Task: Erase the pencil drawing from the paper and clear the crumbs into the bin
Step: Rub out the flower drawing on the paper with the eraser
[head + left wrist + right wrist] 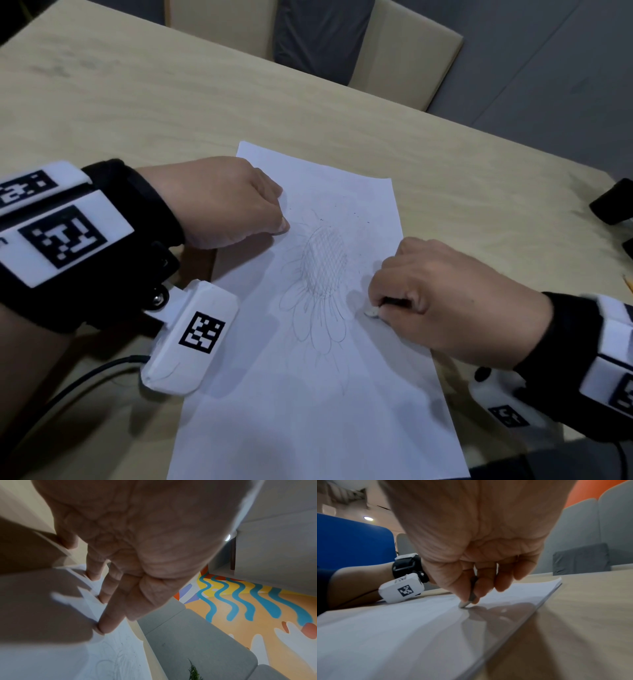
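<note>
Pinching a small white eraser [371, 311] in the right hand [442, 301], tip down on the thin white sheet of paper [308, 394] beside the pencilled flower drawing [322, 274]. Pressing the sheet's left edge with curled left hand [226, 202] fingertips [102, 627]. Lying flat on a pale wood-grain table [171, 102], dark crumbs [321, 219] scattered near the sheet's top.
</note>
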Motion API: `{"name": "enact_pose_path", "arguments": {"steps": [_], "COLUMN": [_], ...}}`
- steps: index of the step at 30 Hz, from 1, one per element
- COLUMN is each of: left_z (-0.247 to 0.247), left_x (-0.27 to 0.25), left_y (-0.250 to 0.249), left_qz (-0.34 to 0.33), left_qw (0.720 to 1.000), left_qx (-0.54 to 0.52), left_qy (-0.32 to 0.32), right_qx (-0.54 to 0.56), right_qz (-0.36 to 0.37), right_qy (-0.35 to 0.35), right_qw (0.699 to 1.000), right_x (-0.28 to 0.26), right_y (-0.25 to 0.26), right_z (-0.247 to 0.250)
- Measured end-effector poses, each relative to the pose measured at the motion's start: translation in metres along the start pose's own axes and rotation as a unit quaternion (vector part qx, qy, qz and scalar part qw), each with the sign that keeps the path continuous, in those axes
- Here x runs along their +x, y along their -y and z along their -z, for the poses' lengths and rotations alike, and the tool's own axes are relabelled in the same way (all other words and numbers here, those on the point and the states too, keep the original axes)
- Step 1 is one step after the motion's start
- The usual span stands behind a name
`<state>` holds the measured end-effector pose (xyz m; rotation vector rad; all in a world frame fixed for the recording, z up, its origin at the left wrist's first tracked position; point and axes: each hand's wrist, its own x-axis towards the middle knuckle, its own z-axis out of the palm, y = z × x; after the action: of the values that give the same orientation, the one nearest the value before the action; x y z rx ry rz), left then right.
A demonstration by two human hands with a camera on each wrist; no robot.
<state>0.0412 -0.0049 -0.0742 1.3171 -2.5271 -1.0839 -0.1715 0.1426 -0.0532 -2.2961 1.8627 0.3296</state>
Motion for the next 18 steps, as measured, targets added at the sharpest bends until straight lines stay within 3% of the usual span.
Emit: {"name": "enact_pose_path", "arguments": {"steps": [5, 9, 13, 18], "left_z": [0.0008, 0.0003, 0.0012, 0.0014], "left_x": [0.0001, -0.0013, -0.0025, -0.0032], "left_y": [-0.0012, -0.0010, -0.0032, -0.0041], "left_qz": [0.008, 0.009, 0.010, 0.006], "left_qw": [1.000, 1.000, 1.000, 1.000], "left_qx": [0.001, -0.010, 0.002, -0.011], "left_qy": [0.003, 0.005, 0.005, -0.001], "right_qx": [0.003, 0.021, -0.001, 0.017], "right_qz": [-0.013, 0.020, -0.004, 0.030], "right_qy": [-0.011, 0.008, -0.012, -0.010], "right_qw": [1.000, 1.000, 1.000, 0.999], "right_x": [0.0013, -0.0043, -0.0008, -0.0030], "right_y": [-0.0014, 0.0008, -0.0033, 0.0000], "right_z": [0.0005, -0.0013, -0.0016, -0.0030]}}
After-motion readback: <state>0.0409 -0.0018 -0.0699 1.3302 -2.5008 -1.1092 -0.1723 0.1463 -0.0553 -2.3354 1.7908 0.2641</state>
